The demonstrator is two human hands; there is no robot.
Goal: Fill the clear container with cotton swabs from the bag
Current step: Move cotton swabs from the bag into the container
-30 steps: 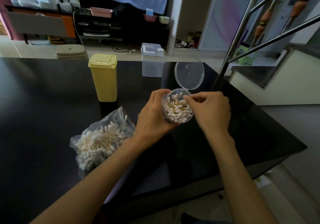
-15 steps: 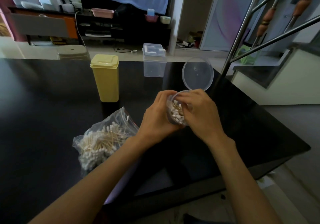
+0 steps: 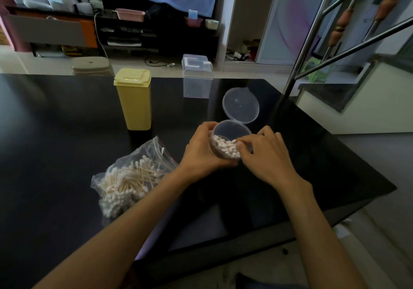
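Observation:
A round clear container with its hinged lid flipped open sits tilted toward me above the black table. My left hand grips its left wall and underside. Cotton swabs stand packed in its near half, white tips up. My right hand rests on the container's right rim, fingertips pressing on the swab tips. A clear zip bag of cotton swabs lies open on the table to the left of my left wrist.
A tall yellow lidded box stands behind the bag. A clear rectangular box sits at the table's far edge. The table's right edge runs close to my right hand. A metal stair rail rises at right.
The container has tipped so its opening faces me more, and the swabs now sit level inside. My right hand slid from over the opening to the right rim.

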